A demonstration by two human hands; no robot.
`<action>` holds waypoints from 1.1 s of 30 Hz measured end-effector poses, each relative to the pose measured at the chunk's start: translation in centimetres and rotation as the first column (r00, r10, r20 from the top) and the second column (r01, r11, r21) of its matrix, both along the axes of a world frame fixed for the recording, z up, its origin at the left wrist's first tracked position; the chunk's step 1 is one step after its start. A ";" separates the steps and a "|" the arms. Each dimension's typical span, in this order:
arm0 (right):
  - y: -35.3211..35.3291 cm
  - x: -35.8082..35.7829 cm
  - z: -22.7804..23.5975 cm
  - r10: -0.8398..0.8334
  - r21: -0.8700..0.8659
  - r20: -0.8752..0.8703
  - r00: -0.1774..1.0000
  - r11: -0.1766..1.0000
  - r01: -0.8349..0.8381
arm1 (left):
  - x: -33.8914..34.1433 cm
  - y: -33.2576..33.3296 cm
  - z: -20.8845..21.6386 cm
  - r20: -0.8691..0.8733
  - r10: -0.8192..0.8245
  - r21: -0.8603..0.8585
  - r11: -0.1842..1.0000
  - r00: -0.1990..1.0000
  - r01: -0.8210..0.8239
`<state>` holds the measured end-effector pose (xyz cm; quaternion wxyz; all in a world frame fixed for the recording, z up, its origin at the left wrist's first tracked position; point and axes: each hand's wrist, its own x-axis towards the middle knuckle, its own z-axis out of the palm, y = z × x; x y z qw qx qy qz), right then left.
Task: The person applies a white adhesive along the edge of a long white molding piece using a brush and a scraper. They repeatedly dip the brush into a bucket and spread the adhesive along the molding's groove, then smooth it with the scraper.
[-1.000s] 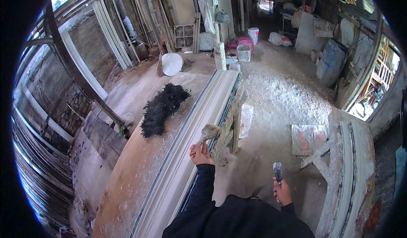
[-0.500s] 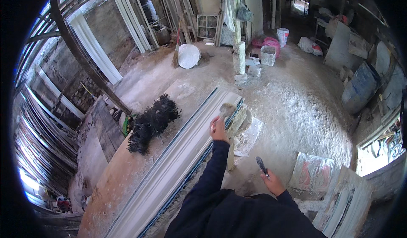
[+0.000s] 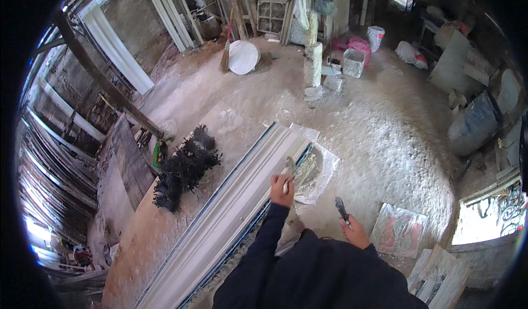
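From where I stand, the left hand [image 3: 282, 191] has its fingers wrapped around a flat-headed tool [image 3: 290, 166], above the far part of a long white grooved moulding [image 3: 239, 202] with blue edging. That moulding runs from the near left to the far middle of the room. A moment ago the tool showed its broad face near the far end; now it is turned almost edge-on and the hand sits slightly nearer along the piece. For the work, I take that to put the tool's edge, not its face, toward the right rim, though I can't tell whether it touches.

The right hand [image 3: 355, 232] is closed around a slim dark-headed tool [image 3: 341, 208], out to the right, well apart from the moulding as before. Just right of the moulding's far end lies a crusted pale sheet [image 3: 327, 180]; to its left, a black bristly bundle [image 3: 187, 169].
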<state>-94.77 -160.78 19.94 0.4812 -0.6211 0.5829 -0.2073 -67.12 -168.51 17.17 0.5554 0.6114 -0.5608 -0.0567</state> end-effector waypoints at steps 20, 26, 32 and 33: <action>-26.1 9.1 -0.5 0.320 -0.051 -0.074 0.944 0.944 -0.325 | 0.9 -0.9 3.2 -0.284 0.137 0.248 0.967 0.949 -0.066; -32.6 9.2 3.6 0.745 -0.032 -0.256 0.616 0.631 -0.775 | 3.5 11.9 9.7 -0.022 0.501 0.389 0.801 0.865 -0.454; -38.9 11.2 3.7 0.913 0.228 -0.208 0.350 0.394 -0.891 | 0.4 4.8 9.2 -0.467 0.466 0.280 0.884 0.752 -0.373; -39.8 12.0 3.6 0.924 0.242 -0.206 0.323 0.368 -0.898 | -0.4 2.7 7.3 -0.488 0.425 0.258 0.905 0.762 -0.339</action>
